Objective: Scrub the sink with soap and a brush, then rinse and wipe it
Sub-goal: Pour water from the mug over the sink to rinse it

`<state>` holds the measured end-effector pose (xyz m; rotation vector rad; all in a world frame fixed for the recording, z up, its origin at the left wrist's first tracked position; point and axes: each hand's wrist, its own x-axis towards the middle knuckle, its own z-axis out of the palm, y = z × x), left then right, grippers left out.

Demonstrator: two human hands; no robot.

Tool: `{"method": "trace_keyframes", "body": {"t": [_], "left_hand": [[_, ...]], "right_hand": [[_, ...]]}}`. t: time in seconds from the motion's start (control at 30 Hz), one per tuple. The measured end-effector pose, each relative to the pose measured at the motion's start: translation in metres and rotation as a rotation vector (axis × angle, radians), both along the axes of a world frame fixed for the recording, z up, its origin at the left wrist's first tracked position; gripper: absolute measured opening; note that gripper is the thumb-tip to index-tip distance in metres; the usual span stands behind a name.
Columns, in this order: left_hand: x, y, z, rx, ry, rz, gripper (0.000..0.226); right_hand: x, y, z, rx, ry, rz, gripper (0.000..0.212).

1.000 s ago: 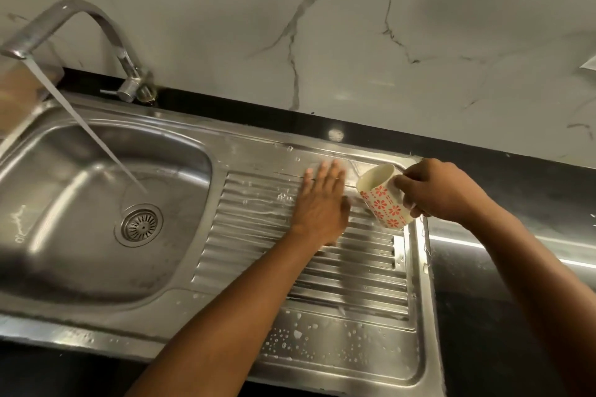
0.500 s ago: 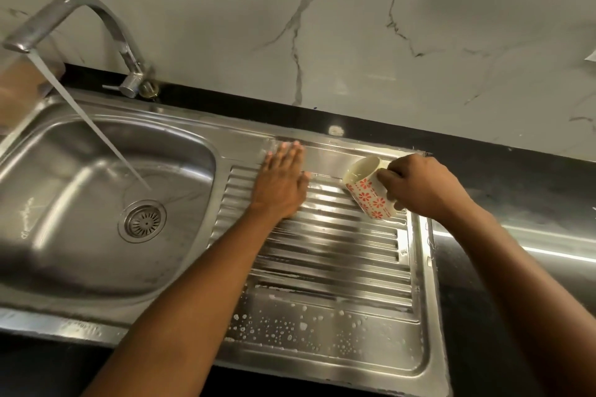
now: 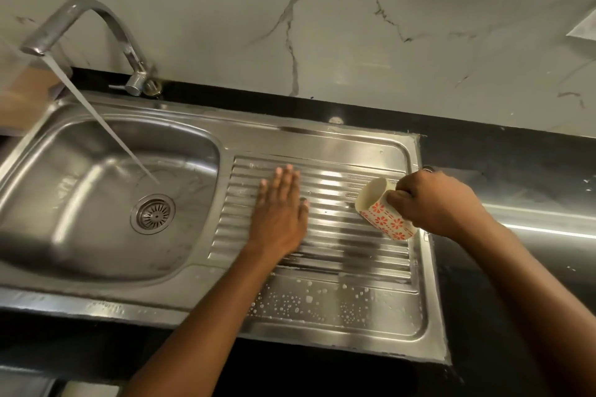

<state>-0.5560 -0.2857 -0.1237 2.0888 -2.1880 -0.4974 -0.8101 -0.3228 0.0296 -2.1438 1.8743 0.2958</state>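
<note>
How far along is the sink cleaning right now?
Scrubbing looks done: no brush in view, only soap bubbles on the drainboard's near edge. Rinsing is in hand: the tap runs into the basin, the right hand tips a floral cup over the drainboard, and the left hand presses flat on its ridges. Clearing those bubbles and wiping dry remain.

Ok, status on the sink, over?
Left hand flat on drainboard. Right hand grips tilted cup over it. Tap running into basin. Suds at the drainboard's near edge.
</note>
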Motion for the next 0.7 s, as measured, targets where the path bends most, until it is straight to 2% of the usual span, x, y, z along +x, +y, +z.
{"method": "trace_keyframes", "body": {"t": [0.13,0.27,0.47,0.63,0.7], "left_hand": [[-0.054,0.018,-0.002,0.01,0.045,-0.232,0.067],[-0.058,0.02,-0.01,0.014,-0.016,-0.278,0.068],[0.001,0.021,-0.014,-0.016,-0.057,-0.088,0.066],[0.067,0.03,-0.022,0.011,-0.076,0.128,0.068],[0.084,0.034,-0.022,0.033,-0.078,0.191,0.069]], "right_hand": [[0.024,0.004,-0.002,-0.099,0.131,0.081,0.041],[0.052,0.002,-0.003,-0.134,0.101,0.156,0.042],[0.061,0.006,-0.003,-0.06,-0.039,0.186,0.039],[0.029,0.015,0.004,0.118,-0.233,0.052,0.033],[0.012,0.021,0.008,0.13,-0.246,0.008,0.032]]}}
